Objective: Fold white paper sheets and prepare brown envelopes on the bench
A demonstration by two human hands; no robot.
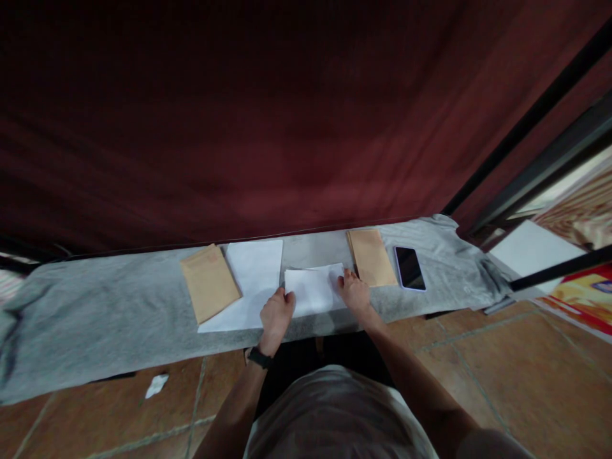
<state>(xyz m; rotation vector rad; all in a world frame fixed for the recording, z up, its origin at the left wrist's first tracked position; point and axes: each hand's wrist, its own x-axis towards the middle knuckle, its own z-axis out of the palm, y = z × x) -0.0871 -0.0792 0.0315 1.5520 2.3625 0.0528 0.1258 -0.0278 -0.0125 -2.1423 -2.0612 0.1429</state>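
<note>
A folded sheet of white paper [313, 292] lies on the grey cloth in front of me, its upper edge showing more than one layer. At its left edge is my left hand [277, 313], fingers curled in and thumb against the paper. My right hand [354, 292] holds the right edge, fingers bent at the upper right corner. Left of the folded paper are flat white sheets [255, 271], partly covered by a brown envelope stack [210, 284]. Just beyond my right hand lie more brown envelopes [373, 258].
A phone [410, 268] with a dark screen lies right of the envelopes. Grey cloth [119, 306] covers the long narrow bench. A dark red curtain-like surface [306, 159] rises behind it. A crumpled white scrap [157, 385] is on the tiled floor. Dark bars [526, 127] stand at right.
</note>
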